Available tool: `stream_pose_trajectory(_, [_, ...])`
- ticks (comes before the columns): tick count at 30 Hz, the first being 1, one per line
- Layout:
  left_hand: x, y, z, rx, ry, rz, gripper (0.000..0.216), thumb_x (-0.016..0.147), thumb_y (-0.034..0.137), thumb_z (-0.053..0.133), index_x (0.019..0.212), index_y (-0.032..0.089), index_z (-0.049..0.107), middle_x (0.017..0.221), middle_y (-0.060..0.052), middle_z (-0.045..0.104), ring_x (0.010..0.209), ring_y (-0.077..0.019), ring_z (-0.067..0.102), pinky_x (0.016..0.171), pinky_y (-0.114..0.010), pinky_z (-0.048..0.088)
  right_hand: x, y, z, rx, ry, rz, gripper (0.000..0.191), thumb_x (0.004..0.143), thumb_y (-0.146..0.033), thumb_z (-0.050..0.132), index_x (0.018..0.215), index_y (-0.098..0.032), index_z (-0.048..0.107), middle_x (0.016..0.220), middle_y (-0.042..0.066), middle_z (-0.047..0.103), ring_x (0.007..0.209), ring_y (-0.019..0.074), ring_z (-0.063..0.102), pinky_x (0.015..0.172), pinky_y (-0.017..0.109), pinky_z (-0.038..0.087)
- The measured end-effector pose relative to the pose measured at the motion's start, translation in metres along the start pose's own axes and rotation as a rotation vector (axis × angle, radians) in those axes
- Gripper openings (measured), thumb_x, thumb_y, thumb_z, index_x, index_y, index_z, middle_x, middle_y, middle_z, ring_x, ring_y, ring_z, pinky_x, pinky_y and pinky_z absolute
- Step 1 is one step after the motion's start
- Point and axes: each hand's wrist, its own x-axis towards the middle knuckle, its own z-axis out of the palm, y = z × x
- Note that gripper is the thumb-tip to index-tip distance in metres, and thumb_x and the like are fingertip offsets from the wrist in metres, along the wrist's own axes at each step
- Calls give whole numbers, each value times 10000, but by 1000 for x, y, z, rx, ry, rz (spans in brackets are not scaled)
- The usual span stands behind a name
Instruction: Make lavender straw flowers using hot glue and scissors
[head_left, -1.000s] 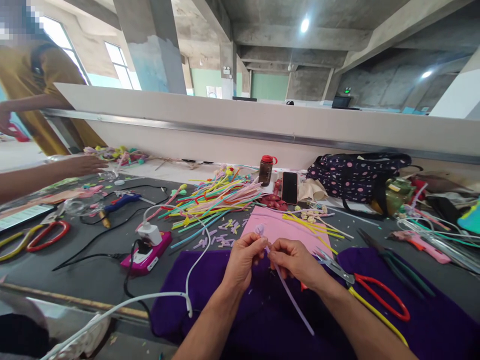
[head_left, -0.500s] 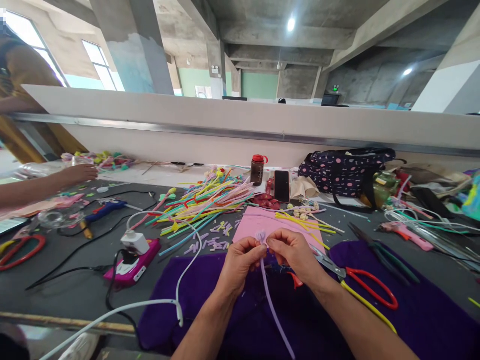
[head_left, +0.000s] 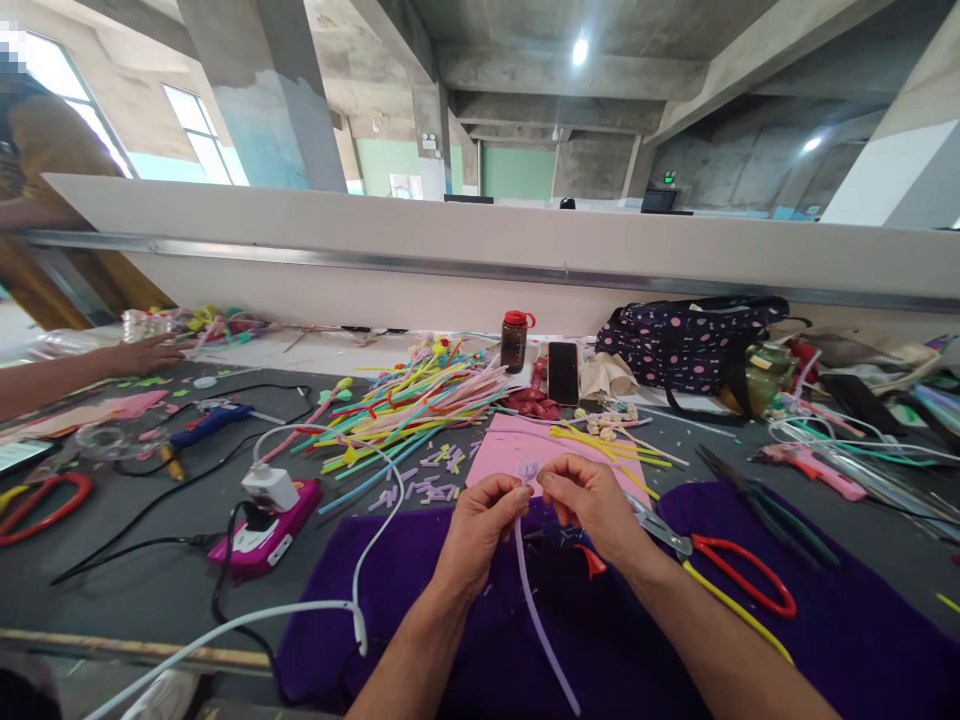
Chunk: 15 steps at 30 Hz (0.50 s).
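Note:
Between finger and thumb, my left hand (head_left: 487,515) pinches a lilac pipe cleaner (head_left: 534,610) just under its looped, flower-like head (head_left: 527,468). Its long stem hangs down over the purple cloth (head_left: 375,570). Close beside the head, on its right, my right hand (head_left: 581,492) has its fingertips pressed together; whether a strand is caught in them is too small to make out. Behind both hands lies a pink sheet (head_left: 499,445). Scissors with red and yellow handles (head_left: 739,575) rest by my right forearm, and a red-handled tool (head_left: 592,562) lies partly hidden below my right hand.
A heap of coloured pipe cleaners (head_left: 420,405) lies behind cut lilac pieces (head_left: 427,488). Left are a magenta power adapter (head_left: 281,530) with cables and a blue glue gun (head_left: 210,425). Dark pliers (head_left: 772,510) lie right. A co-worker's hand (head_left: 154,352) is far left.
My right fingertips have shifted slightly right, away from my left fingers, and the looped head shows more. The stem's lower end has swung a little left. The co-worker's hand moved slightly left.

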Motion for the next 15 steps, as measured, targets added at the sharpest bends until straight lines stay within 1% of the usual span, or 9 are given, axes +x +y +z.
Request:
stream_pose_trajectory(2, [0,0,-1,-55,-3,-30,189,677,315,674,643,143,602,538,31,520,430,-37,365,415,-167,255,0,0,0,4,-2,-3,180,763,-314,560,679,-156,574,547,-39,513,392,51,402,383,180,273])
stream_pose_trajectory(6, [2,2,-3,-207,-33,-140,206,656,339,683,677,155,592,475,50,483,369,-35,356,373,-159,230,-1,0,2,7,-2,2,181,755,-320,565,675,-157,571,569,-33,533,397,51,414,385,181,278])
stream_pose_trajectory(9, [3,1,-4,-223,-49,-175,224,641,345,694,666,154,579,470,51,490,343,-28,350,351,-154,211,-1,1,2,10,-6,8,196,752,-340,568,679,-158,571,568,-34,535,392,52,413,381,181,277])
stream_pose_trajectory(11, [3,0,-4,-207,-52,-186,226,635,338,701,648,151,574,471,46,506,339,-26,362,353,-155,222,-1,1,2,13,-7,5,210,760,-349,563,674,-158,568,555,-36,521,395,55,412,384,182,278])
stream_pose_trajectory(15, [1,-1,-2,-182,-44,-145,205,648,318,697,653,146,586,503,27,548,411,-51,462,405,-163,300,-1,1,1,13,-1,-4,213,770,-349,556,676,-158,571,575,-30,532,407,59,421,392,185,282])
